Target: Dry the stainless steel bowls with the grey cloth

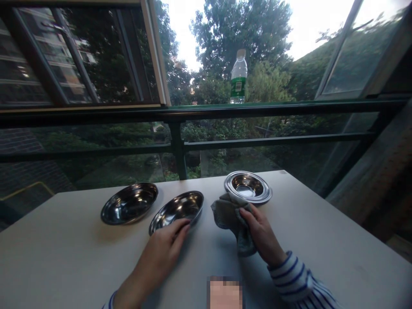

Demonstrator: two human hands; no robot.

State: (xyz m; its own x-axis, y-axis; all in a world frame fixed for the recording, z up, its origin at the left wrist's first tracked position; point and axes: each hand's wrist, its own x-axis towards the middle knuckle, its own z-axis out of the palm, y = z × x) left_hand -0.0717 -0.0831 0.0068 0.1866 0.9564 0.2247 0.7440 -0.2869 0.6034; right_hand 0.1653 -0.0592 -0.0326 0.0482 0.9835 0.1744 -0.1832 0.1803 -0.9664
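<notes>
My left hand (169, 242) grips the near rim of a shiny metal bowl (178, 210), thumb and fingers closed on its edge. The bowl is tilted, and the hand covers its near side. In my right hand (259, 231) a crumpled grey-green cloth (233, 214) is held, its loose part hanging to the left and down. The cloth is apart from the bowl in my left hand. Just beyond it are stacked metal bowls (247, 187) with wide rims, partly overlapped by the cloth in view. Another metal bowl (130, 204) sits to the left on the table.
A white table (80, 249) carries the bowls. Past its far edge runs a dark green railing (206, 112). A clear plastic bottle (238, 79) with a green label stands at the railing's top. Windows frame trees outside, and a blurred square covers something at the bottom middle.
</notes>
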